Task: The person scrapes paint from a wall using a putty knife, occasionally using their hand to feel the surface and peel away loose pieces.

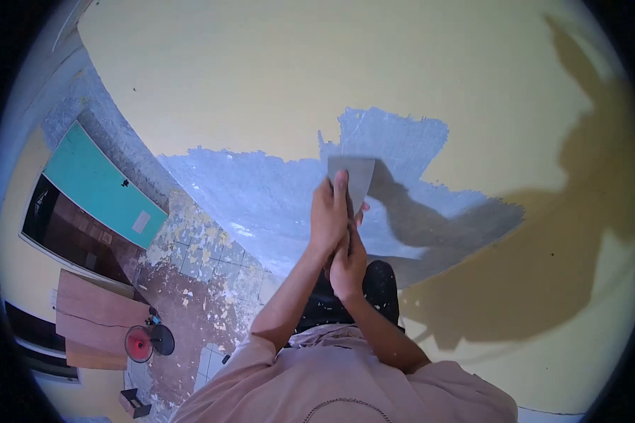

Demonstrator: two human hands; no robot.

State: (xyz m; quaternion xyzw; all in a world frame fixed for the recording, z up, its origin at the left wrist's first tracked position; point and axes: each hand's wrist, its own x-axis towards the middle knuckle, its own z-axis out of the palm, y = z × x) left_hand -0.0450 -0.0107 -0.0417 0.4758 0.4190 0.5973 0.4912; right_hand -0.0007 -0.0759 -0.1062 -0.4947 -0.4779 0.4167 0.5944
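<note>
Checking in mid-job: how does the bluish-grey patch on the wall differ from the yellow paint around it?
Colour: the bluish-grey patch is cool and mottled with whitish marks, while the yellow paint is warm and mostly even.
Outline: the patch has a ragged upper edge, with the paint bordering it above.
Contact: the scraper appears over the patch, not over the paint.
Shared: both are on one wall, and a shadow crosses both.

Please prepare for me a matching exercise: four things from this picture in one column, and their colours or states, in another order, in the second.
1. scraper
2. bare wall patch
3. door
4. shirt

A. green
B. pale pink
C. held in the left hand
D. blue-grey

Pairs: 1-C; 2-D; 3-A; 4-B
</note>
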